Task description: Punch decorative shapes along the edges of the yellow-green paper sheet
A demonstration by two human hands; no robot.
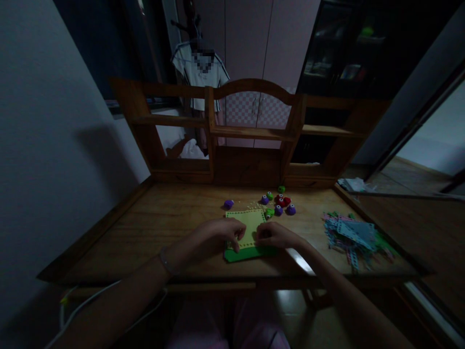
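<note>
A yellow sheet with small holes punched along its edges point(250, 224) lies on a green sheet point(250, 253) near the front of the desk. My left hand point(229, 230) rests over the yellow sheet's left side, its fingers bent and the thumb apart from them. At the right edge of the yellow sheet, my right hand point(276, 235) has its fingers curled closed on the border. Tiny yellow bits point(256, 205) are scattered just behind the sheet. Close to them stand small toys with white eyes: a purple one point(228, 204), a green one point(269, 213) and a red one point(280, 200), among several others.
A heap of blue, green and pink punched sheets and strips point(354, 237) lies on the desk's right side. A wooden shelf unit point(250, 132) rises along the back of the wooden desk point(174, 213). A white cable point(87, 303) hangs at the front left.
</note>
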